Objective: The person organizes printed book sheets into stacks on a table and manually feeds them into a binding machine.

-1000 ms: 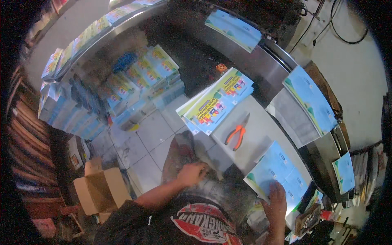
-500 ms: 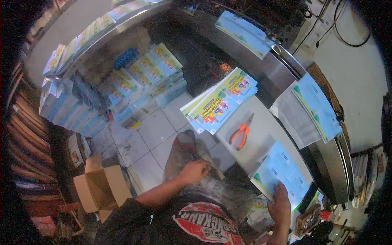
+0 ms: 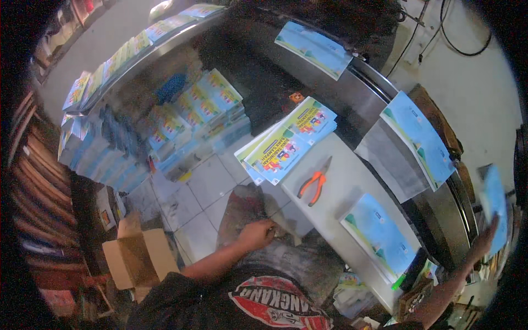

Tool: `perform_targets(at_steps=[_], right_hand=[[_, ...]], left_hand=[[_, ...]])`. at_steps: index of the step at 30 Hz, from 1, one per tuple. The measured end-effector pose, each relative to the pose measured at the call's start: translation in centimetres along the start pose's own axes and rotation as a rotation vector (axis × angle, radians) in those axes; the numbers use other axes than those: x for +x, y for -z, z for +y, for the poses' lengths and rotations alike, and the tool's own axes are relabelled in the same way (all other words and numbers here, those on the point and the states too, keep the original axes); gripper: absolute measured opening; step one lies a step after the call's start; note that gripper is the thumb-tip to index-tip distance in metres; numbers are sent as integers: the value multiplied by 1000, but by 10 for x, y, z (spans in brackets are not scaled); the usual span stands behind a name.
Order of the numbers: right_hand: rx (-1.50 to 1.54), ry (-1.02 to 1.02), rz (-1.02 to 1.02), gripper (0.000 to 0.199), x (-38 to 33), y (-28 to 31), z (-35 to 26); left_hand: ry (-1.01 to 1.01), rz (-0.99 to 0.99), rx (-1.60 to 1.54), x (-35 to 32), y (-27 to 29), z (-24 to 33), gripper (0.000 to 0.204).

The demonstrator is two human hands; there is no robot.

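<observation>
At the far right edge, beyond the curved wall [image 3: 448,220], the right hand [image 3: 486,236] is holding a blue booklet [image 3: 494,190]. The booklet is standing out ahead of the fingers, away from the person, its long axis running roughly up and down the view and nearly in line with the hand. Its surface is showing blurred, but the fingers appear to be clamping on its near part; how the thumb is sitting, I cannot tell. The blue stack [image 3: 379,234] is lying on the worktop [image 3: 345,170], to the left of that hand and well apart from it, its long axis slanting from upper left to lower right. Of the two hands, the right is being the nearer to both. The right forearm [image 3: 448,291] is slanting up from the lower edge, stretched outward, with the wrist lying past the wall's end. The left hand [image 3: 256,235] is resting low over the thigh, its fingers curling loosely inward; whether they are closing on anything, I cannot tell. Between the hands, the orange pliers [image 3: 317,177] are lying on the worktop, tips pointing away, just beside the yellow booklets [image 3: 289,143].
</observation>
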State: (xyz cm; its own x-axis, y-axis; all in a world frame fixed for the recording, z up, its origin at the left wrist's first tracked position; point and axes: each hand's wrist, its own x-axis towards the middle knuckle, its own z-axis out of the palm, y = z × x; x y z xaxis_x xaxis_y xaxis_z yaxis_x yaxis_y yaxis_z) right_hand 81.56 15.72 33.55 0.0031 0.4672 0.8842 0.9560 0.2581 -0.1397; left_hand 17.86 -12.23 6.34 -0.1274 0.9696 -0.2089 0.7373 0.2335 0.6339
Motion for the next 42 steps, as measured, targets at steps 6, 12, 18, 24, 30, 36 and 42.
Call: perform_targets(at_steps=[6,12,18,24,30,36,42], right_hand=[[331,-470,-442,45,-111,-24,5],[115,-338,-759,46,-149,-31,-141],[-5,251,-1213,95,-191,20,-308],[198,45,-1352,54,-186,49,-318],[57,-137,-1180,23,-117,38,-245],[-205,-120,-299,39,-6,26,-58],[253,-230,-420,43,-46,-36,3]], left_hand=[[-12,-55,30,8,-7,7,31],[24,-135,42,3,2,10,33],[12,-110,21,11,-4,4,34],[-86,-41,-65,4,2,6,32],[-48,-34,-37,6,-5,-5,30],[-42,-24,6,8,-2,5,28],[-17,-10,-2,9,-6,4,29]])
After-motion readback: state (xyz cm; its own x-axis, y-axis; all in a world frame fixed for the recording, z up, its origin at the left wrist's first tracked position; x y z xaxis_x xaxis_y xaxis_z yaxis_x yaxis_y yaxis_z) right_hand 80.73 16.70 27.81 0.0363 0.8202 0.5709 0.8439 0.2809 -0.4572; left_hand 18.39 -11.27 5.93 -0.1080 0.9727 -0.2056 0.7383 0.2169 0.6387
